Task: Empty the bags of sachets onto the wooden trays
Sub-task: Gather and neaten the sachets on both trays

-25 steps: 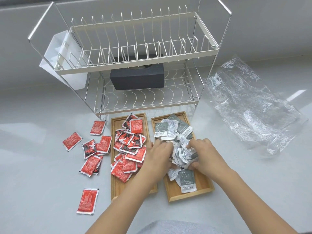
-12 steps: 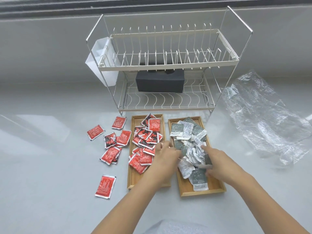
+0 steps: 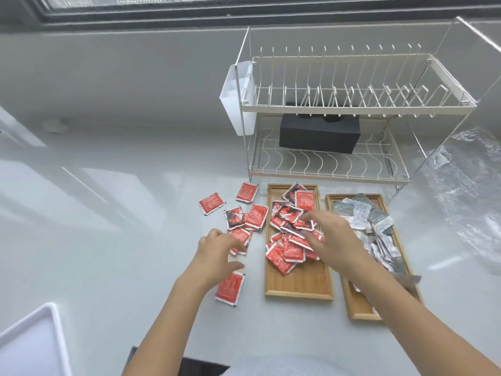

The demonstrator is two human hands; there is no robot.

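Note:
Two wooden trays lie side by side on the white counter. The left tray carries a heap of red sachets. The right tray carries grey and white sachets. Several more red sachets are scattered on the counter left of the trays, one lying apart. My left hand hovers over these loose sachets, fingers spread. My right hand reaches across the red heap, fingers apart, its forearm covering part of the right tray. An empty clear plastic bag lies at the far right.
A two-tier wire dish rack stands right behind the trays, with a black box on its lower shelf and a white holder on its left side. A white tray corner shows at the bottom left.
Both hands have left the grey sachet pile and moved left: the left one to the loose red sachets on the counter, the right one over the red tray. The camera has swung left.

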